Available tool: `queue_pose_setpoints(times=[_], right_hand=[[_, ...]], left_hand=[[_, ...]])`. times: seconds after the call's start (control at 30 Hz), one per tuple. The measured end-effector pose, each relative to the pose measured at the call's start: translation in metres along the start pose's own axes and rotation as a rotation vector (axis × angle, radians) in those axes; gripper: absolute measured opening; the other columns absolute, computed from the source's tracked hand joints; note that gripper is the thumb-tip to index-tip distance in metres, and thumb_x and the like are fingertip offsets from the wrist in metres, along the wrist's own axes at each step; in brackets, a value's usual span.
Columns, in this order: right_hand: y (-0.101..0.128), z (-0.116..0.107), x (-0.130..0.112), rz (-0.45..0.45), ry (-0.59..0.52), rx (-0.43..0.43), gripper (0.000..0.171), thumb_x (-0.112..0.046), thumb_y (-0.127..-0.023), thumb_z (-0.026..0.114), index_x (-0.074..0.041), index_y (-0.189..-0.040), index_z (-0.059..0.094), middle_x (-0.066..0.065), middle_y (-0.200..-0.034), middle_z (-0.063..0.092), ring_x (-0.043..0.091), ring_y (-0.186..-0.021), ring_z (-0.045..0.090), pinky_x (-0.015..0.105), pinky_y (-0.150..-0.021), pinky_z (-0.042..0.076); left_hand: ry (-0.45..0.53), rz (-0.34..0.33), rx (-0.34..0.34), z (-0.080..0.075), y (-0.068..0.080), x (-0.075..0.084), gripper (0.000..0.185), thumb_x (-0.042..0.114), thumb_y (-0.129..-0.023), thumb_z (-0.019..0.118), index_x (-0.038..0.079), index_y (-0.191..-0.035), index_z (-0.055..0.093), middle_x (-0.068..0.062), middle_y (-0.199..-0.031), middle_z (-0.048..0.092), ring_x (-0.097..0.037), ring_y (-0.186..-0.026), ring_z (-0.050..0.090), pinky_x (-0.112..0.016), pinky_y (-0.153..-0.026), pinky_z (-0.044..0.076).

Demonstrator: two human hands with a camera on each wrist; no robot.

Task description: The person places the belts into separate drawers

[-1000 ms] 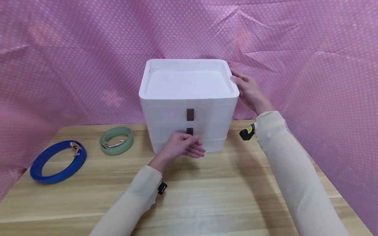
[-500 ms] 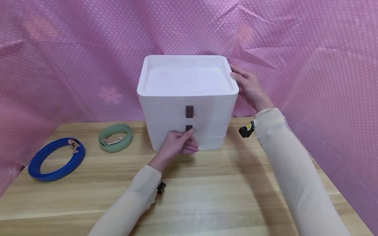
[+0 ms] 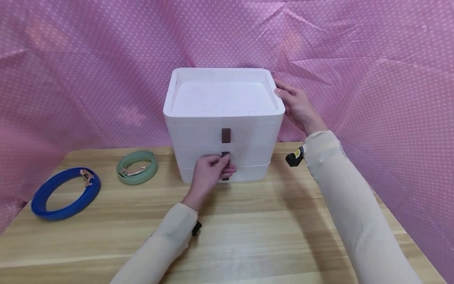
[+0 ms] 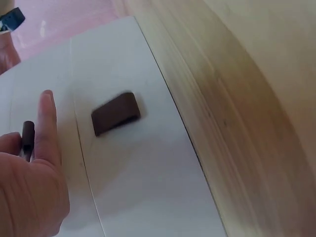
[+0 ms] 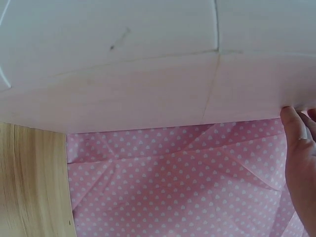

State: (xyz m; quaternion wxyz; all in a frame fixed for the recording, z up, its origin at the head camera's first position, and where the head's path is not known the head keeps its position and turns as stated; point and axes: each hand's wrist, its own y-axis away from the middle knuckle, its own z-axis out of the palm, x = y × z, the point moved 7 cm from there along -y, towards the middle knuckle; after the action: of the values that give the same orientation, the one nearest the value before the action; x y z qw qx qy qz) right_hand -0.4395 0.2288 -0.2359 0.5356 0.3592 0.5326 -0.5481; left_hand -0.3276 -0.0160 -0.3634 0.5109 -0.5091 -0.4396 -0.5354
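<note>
A white drawer box (image 3: 195, 136) with a recessed top stands near the back of the table. Brown loop tabs run down its front: an upper tab (image 3: 226, 135), a middle tab (image 3: 225, 153) and a lower tab (image 4: 117, 114). My left hand (image 3: 207, 171) pinches the middle tab between thumb and fingers; the left wrist view shows this tab (image 4: 28, 136) edge-on, with one finger pointing past it. My right hand (image 3: 299, 108) rests on the box's right side near the top, thumb at the rim; its fingers (image 5: 295, 126) touch the side wall.
On the wooden table (image 3: 248, 236) to the left lie two coiled belts, a blue belt (image 3: 64, 209) and a smaller green belt (image 3: 133, 179) with a buckle. Pink dotted cloth (image 3: 124, 79) hangs behind the box and along both sides.
My left hand has shifted from below and in front of the middle tab onto it and now pinches it. The lower tab has come into sight under the hand. The right hand keeps its place.
</note>
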Motion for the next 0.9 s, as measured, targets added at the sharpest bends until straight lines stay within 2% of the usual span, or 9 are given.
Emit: queue_pose_setpoints(times=[0.13,0.33,0.6,0.9], right_hand=[[0.0003,-0.0006,0.001,0.007,0.011,0.004,0.052,-0.012,-0.098,0.062,-0.004,-0.146,0.044,0.011,-0.149,0.044,0.029,-0.128,0.049,0.026,-0.09,0.055],[0.0,-0.0013,0.001,0.012,0.009,0.013,0.052,-0.012,-0.097,0.063,-0.005,-0.146,0.044,0.009,-0.15,0.044,0.027,-0.129,0.049,0.025,-0.091,0.054],[0.0004,0.0008,0.0037,0.014,0.009,0.008,0.051,-0.011,-0.098,0.062,-0.005,-0.146,0.045,0.011,-0.149,0.045,0.029,-0.125,0.052,0.027,-0.09,0.055],[0.0007,-0.0032,0.0008,0.022,0.034,0.017,0.051,-0.014,-0.097,0.064,-0.008,-0.145,0.047,0.008,-0.148,0.046,0.027,-0.127,0.05,0.027,-0.093,0.054]], left_hand=[[0.05,-0.012,0.004,0.0032,0.0049,0.0039,0.025,0.011,-0.097,0.064,-0.014,-0.101,0.066,-0.025,-0.09,0.071,-0.032,-0.084,0.072,-0.038,-0.077,0.061],[0.076,0.018,0.029,0.0051,0.0068,0.0041,0.021,0.007,-0.097,0.064,-0.013,-0.1,0.064,-0.024,-0.088,0.071,-0.03,-0.081,0.073,-0.036,-0.075,0.061],[0.047,0.04,0.074,0.0027,0.008,0.0025,0.013,0.003,-0.096,0.063,-0.01,-0.095,0.063,-0.021,-0.087,0.072,-0.029,-0.081,0.073,-0.038,-0.075,0.061],[0.119,0.05,0.022,0.0059,0.0066,0.0021,0.012,0.0,-0.096,0.062,-0.013,-0.096,0.062,-0.026,-0.09,0.07,-0.031,-0.082,0.072,-0.039,-0.076,0.061]])
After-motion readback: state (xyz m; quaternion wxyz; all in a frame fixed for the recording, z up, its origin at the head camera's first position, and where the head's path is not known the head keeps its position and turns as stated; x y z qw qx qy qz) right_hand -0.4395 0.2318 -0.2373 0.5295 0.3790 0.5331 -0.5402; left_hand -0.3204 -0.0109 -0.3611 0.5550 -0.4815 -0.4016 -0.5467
